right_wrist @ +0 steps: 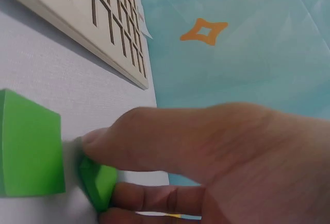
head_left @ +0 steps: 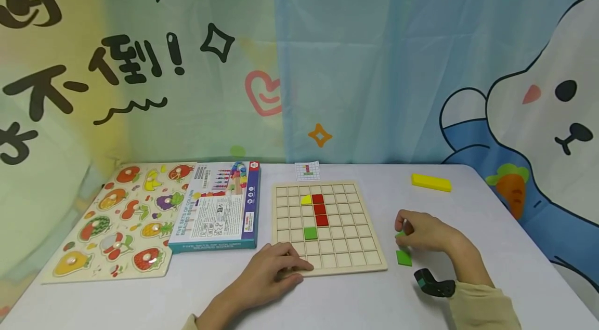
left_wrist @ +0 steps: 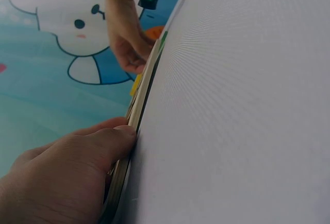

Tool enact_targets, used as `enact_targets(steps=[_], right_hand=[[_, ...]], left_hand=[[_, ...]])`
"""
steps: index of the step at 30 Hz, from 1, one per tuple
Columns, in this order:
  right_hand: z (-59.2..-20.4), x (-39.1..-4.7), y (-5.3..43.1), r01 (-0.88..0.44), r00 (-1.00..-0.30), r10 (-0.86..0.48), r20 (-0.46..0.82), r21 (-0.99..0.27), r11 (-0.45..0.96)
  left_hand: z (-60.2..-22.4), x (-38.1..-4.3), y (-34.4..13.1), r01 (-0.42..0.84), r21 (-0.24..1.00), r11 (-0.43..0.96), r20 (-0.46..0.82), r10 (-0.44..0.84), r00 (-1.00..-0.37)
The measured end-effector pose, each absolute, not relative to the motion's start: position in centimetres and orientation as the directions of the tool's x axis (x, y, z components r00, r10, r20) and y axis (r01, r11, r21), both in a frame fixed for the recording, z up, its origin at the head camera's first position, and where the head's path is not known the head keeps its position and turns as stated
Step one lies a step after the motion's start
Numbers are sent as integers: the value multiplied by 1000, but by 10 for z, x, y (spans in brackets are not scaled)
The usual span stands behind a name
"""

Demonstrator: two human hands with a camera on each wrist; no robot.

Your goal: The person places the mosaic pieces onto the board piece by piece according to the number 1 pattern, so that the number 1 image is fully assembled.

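A wooden grid board (head_left: 347, 246) lies on the table, with its square cells bordered by thin ridges. Set in it are a column of red squares (head_left: 320, 209), a yellow piece (head_left: 306, 199) and a green square (head_left: 311, 233). My left hand (head_left: 273, 273) holds the board's near edge, thumb against the side and fingers over the rim. To the right of the board, my right hand (head_left: 430, 234) pinches a green square tile (right_wrist: 104, 182) between thumb and fingers, tilted close over the table. Another green tile (head_left: 404, 258) lies just nearer to me.
Behind the board lies a small pattern card (head_left: 307, 170). A yellow bar (head_left: 431, 182) is at the back right. On the left, a boxed bead set (head_left: 212, 210) overlaps a fruit puzzle board (head_left: 117, 215). A printed curtain (head_left: 355, 60) hangs behind the table.
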State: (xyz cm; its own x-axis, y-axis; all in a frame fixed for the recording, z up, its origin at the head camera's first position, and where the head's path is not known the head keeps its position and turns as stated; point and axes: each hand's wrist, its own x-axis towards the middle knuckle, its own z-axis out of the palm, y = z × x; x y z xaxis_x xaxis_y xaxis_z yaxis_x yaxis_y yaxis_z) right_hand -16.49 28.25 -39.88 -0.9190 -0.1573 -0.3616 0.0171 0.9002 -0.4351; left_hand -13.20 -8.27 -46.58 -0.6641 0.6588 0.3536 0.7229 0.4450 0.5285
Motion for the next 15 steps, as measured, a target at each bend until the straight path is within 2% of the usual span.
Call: enact_targets(steps=[7,15], right_hand=[[-400,-167,282,-72,-931,-223,-288,-455,887],[-401,-169,272,-122,-955,-234,-185,-473,872]], left_hand=[[-465,-131,-83,713,534,454,342,655,-674],[-464,-131,-82,726,524,445,365,653,-663]])
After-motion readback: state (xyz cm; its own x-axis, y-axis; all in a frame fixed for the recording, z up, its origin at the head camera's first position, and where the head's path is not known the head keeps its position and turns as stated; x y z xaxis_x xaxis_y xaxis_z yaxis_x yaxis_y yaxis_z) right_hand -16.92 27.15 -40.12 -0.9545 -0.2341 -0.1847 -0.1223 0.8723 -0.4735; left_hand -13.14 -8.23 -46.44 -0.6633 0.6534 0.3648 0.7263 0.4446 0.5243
